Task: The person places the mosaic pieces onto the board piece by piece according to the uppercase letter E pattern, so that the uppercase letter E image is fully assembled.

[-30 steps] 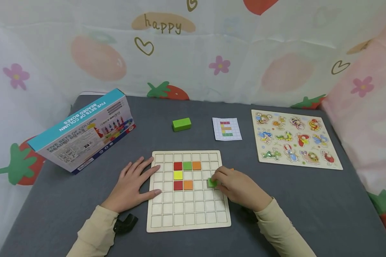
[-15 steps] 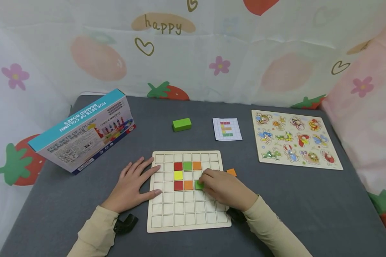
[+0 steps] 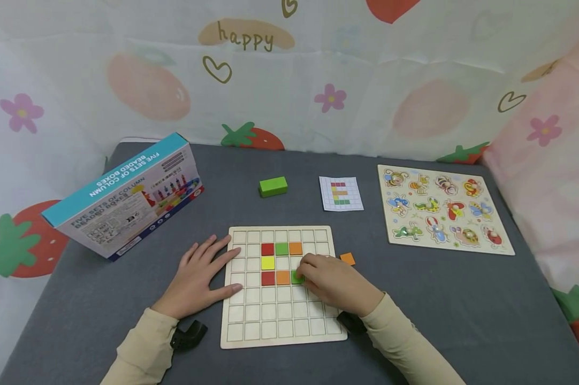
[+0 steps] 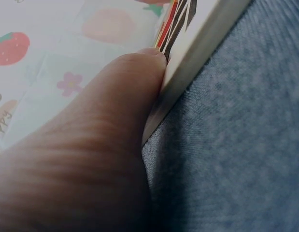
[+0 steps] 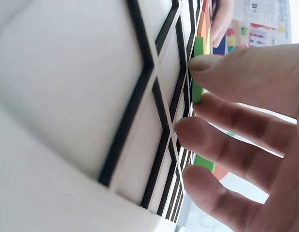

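Observation:
A pale wooden grid board [image 3: 283,325] lies flat on the table. My left hand [image 3: 198,283], fingers spread, rests on its left edge; the left wrist view shows the thumb [image 4: 135,72] touching the rim. Between thumb and fingertip, my right hand [image 3: 340,280] pinches a green square tile [image 5: 198,70], which stands slightly tilted at the cell beside an orange tile [image 3: 282,277]. The fingers partly cover it. A red tile [image 3: 267,278] is left of that orange one. Above sit a yellow tile [image 3: 267,262], then a row of red [image 3: 267,249], green [image 3: 282,248] and orange tiles [image 3: 296,248].
A loose orange tile [image 3: 348,259] lies off the board's right edge. Behind are a green block [image 3: 273,186] and a pattern card [image 3: 341,193]. An insect puzzle board [image 3: 443,208] lies at right, a printed cardboard box [image 3: 130,198] stands at left.
My right hand has moved left with the green tile, from the board's right side to the cell beside the orange tile. The loose orange tile has come into fuller view. My left hand stays put.

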A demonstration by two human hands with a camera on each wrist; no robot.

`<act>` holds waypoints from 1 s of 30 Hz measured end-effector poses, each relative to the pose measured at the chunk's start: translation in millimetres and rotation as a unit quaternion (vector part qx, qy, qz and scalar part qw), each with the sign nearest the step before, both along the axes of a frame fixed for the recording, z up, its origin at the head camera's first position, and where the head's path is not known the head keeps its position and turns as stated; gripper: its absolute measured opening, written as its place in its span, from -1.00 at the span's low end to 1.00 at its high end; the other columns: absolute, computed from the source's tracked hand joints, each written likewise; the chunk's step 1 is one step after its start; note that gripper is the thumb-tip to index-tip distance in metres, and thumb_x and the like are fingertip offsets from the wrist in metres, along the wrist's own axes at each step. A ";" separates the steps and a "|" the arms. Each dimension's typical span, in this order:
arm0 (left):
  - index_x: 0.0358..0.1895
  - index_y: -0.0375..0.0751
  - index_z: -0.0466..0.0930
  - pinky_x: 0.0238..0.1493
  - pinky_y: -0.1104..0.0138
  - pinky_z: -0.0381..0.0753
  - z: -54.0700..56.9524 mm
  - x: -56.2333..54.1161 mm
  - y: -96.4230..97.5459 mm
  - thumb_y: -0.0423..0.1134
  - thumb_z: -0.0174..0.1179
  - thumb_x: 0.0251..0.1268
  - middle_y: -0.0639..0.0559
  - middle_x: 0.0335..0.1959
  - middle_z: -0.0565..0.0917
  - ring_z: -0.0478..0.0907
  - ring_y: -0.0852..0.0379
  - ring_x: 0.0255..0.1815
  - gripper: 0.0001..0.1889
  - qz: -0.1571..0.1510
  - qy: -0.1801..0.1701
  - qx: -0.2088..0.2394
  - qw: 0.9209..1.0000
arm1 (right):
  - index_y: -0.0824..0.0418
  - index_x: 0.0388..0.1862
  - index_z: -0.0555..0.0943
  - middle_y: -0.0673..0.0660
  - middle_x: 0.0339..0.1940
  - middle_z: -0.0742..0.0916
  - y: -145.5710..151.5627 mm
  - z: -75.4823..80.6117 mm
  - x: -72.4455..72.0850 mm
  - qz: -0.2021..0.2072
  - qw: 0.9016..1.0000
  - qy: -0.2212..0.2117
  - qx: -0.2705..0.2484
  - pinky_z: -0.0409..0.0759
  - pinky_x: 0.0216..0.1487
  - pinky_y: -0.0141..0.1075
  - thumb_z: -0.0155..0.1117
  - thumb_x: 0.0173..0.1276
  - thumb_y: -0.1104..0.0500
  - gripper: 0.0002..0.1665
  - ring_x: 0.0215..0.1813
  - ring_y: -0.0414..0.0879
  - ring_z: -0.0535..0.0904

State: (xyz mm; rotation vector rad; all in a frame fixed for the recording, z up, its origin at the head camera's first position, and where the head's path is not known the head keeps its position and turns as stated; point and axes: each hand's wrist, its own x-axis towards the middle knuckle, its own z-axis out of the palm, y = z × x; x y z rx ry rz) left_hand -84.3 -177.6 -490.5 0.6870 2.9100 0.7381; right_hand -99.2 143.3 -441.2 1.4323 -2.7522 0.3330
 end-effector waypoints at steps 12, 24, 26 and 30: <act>0.47 0.21 0.19 0.44 -0.16 -0.20 -1.9 0.2 -0.4 0.37 0.12 0.17 0.08 0.55 0.04 -0.12 -0.11 0.55 -0.20 -0.001 -0.001 0.000 1.000 | 0.05 -0.12 0.61 -0.06 -0.14 0.63 -1.3 -0.5 3.1 -0.011 1.000 0.009 0.021 0.62 -0.10 -0.34 0.30 0.32 0.16 -0.83 -0.11 -0.22 0.59; 0.46 0.21 0.20 0.44 -0.16 -0.19 -1.5 -0.3 0.0 0.37 0.11 0.16 0.08 0.55 0.03 -0.12 -0.11 0.55 -0.20 0.000 -0.002 -0.003 1.000 | 0.07 -0.12 0.60 -0.05 -0.16 0.62 -2.1 1.2 3.9 -0.015 1.000 0.008 0.019 0.62 -0.15 -0.35 0.29 0.33 0.15 -0.84 -0.15 -0.22 0.58; 0.46 0.21 0.20 0.43 -0.16 -0.19 -1.6 -0.7 -0.1 0.38 0.11 0.16 0.08 0.55 0.03 -0.12 -0.11 0.55 -0.20 0.001 -0.001 -0.005 1.000 | 0.07 -0.12 0.60 -0.04 -0.16 0.62 -0.8 2.9 3.4 -0.011 1.000 0.005 0.012 0.62 -0.15 -0.35 0.29 0.32 0.16 -0.84 -0.16 -0.21 0.58; 0.46 0.21 0.20 0.44 -0.16 -0.19 -1.7 -1.2 -0.2 0.39 0.11 0.15 0.08 0.55 0.04 -0.12 -0.11 0.55 -0.19 0.003 -0.001 -0.008 1.000 | 0.08 -0.11 0.59 -0.03 -0.14 0.62 9.3 9.9 -0.2 -0.021 1.000 0.000 -0.001 0.62 -0.17 -0.36 0.30 0.30 0.18 -0.82 -0.18 -0.22 0.58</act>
